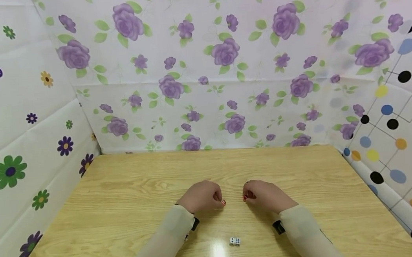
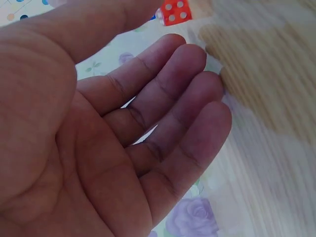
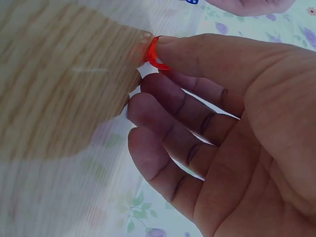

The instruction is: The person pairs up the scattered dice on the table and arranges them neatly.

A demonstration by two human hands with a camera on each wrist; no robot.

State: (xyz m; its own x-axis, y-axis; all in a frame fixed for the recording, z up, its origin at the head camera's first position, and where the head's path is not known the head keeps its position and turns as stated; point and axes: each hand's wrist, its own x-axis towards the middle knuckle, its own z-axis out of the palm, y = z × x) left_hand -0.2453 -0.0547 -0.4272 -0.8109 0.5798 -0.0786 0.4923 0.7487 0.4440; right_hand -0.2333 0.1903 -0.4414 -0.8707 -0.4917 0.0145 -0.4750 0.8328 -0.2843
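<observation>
My left hand [image 1: 203, 197] pinches a small red die [image 1: 223, 202] with white pips at its fingertips, low over the table. In the left wrist view the die [image 2: 176, 12] shows a face with several pips, a sliver of blue beside it. A blue die [image 3: 192, 1] with white pips peeks in beside the left hand at the top of the right wrist view. Facing it, my right hand [image 1: 265, 195] pinches a translucent red die [image 3: 157, 55], partly hidden behind the thumb. Its other fingers are loosely bent.
Two white dice [image 1: 235, 241] with black pips lie side by side on the wooden table [image 1: 142, 187], nearer the body than both hands. Flowered cloth [image 1: 202, 66] hangs behind and at the left; dotted cloth [image 1: 398, 144] hangs at the right.
</observation>
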